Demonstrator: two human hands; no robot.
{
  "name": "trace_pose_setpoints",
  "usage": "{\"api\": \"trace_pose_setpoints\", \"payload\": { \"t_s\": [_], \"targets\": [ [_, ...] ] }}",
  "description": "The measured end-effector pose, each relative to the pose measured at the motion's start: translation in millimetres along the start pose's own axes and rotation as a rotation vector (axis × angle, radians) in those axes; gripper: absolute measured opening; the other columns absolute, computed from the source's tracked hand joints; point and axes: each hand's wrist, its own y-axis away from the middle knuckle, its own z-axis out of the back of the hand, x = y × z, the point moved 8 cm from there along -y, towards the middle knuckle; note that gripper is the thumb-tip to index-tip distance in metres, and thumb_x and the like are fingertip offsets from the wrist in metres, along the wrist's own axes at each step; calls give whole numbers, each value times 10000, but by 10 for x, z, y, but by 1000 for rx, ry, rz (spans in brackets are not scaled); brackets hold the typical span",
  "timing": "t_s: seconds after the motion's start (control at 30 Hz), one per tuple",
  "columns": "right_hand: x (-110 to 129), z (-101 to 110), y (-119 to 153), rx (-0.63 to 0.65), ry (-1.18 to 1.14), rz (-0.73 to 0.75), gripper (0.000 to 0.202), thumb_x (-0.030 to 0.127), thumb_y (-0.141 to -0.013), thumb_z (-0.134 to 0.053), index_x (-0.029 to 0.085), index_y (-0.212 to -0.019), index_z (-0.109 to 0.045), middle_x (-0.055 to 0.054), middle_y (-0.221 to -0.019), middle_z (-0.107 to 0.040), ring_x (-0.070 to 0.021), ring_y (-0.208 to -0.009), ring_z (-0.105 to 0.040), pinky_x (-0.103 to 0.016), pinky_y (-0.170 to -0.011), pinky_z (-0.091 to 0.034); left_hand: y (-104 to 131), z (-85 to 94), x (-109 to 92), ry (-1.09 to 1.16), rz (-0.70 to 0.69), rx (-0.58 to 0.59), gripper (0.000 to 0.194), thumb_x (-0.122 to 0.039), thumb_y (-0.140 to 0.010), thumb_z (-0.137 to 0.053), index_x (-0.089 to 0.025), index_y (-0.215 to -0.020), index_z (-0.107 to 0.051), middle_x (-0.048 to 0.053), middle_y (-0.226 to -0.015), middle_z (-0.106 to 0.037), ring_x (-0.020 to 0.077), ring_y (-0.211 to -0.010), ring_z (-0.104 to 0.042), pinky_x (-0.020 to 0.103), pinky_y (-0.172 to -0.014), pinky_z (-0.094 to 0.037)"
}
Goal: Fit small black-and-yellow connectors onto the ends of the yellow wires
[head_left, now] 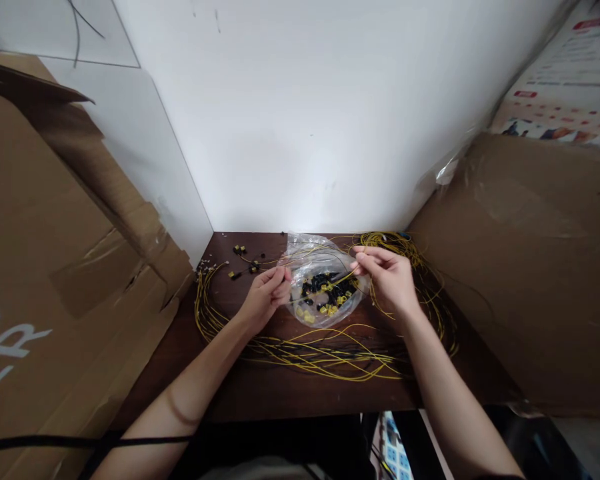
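My left hand (266, 298) is closed in a pinch, its fingertips at the left edge of a clear plastic bag (300, 247). Thumb and fingers of my right hand (389, 272) pinch a thin yellow wire (349, 275) above the bag's right side. That wire slants down and left toward my left fingers; what lies right between those fingertips is too small to see clearly. Inside the bag are several small black parts (336, 293) and yellow parts (309, 318). More thin wires stretch across the bag between the two hands.
Bundled yellow and black wires (325, 357) curve along the front of the dark brown table (290, 400). A coil of yellow wire (387, 241) lies at the back right. Small black-and-yellow connectors (240, 251) sit back left. Cardboard boxes (70, 220) flank both sides; a white wall (310, 120) stands behind.
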Motion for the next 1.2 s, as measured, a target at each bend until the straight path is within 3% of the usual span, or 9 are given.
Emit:
{"api": "trace_pose_setpoints", "payload": {
  "t_s": [0.13, 0.23, 0.3, 0.47, 0.57, 0.63, 0.77, 1.0, 1.2],
  "targets": [
    [-5, 312, -98, -27, 320, -18, 319, 410, -699, -656, 105, -783, -691, -56, -614, -671, -140, -516, -583, -282, -557, -471, -8, 161, -134, 6, -85, -146, 259, -360, -780, -609, -139, -724, -485, -98, -497, -166, 22, -409, -114, 139, -375, -94],
    [244, 313, -57, -152, 570, 162, 317, 418, -770, -577, 127, -716, -689, -43, -588, -652, -159, -547, -588, -293, -584, -463, 0, 207, -182, -81, -111, -206, 289, -398, -757, -621, -139, -722, -497, -102, -484, -171, 17, -392, -121, 139, -364, -98],
    [449, 84, 29, -124, 570, 326, 268, 373, -813, -538, 156, -861, -687, -50, -729, -679, -170, -645, -613, -300, -630, -479, 3, 195, -189, -176, -121, -211, 313, -427, -746, -619, -133, -711, -515, -102, -465, -187, 15, -381, -138, 143, -363, -109],
    [644, -872, 315, 389, 601, 689, 327, 211, -887, -421, 256, -1180, -558, -49, -1193, -565, -179, -1091, -523, -353, -916, -435, 6, 94, -117, -407, -102, -137, 349, -466, -763, -575, -121, -709, -573, -89, -425, -257, 21, -369, -189, 163, -377, -136],
    [501, -1135, 364, 558, 620, 750, 294, 224, -899, -411, 237, -1131, -592, -53, -1056, -610, -169, -987, -555, -340, -858, -463, 16, 66, -114, -496, -109, -141, 361, -477, -747, -577, -121, -700, -614, -70, -404, -331, 41, -375, -265, 175, -384, -190],
    [413, -1144, 342, 557, 624, 766, 257, 244, -896, -425, 217, -1045, -634, -55, -922, -625, -171, -876, -566, -332, -785, -476, 21, 55, -145, -548, -132, -167, 351, -467, -735, -586, -122, -696, -639, -47, -421, -417, 59, -404, -335, 181, -401, -232],
    [397, -856, 239, 342, 582, 759, 212, 237, -879, -450, 209, -957, -645, -62, -875, -624, -179, -826, -559, -344, -756, -463, 40, 71, -259, -617, -215, -240, 283, -387, -729, -608, -124, -799, -686, -22, -513, -531, 77, -468, -404, 185, -443, -283],
    [433, 121, 7, -405, 310, 569, 187, 309, -872, -448, 181, -896, -582, -29, -772, -581, -138, -688, -556, -284, -657, -456, 84, 133, -476, -656, -341, -273, 234, -330, -763, -585, -130, -699, -689, -13, -509, -545, 99, -530, -475, 204, -548, -381],
    [362, 323, -44, -586, 185, 505, 220, 379, -873, -421, 188, -906, -525, 10, -684, -500, -92, -544, -478, -225, -525, -405, 114, 64, -510, -687, -333, -280, 167, -296, -711, -648, -138, -736, -696, 19, -640, -654, 142, -654, -571, 240, -652, -444]
  ]
}}
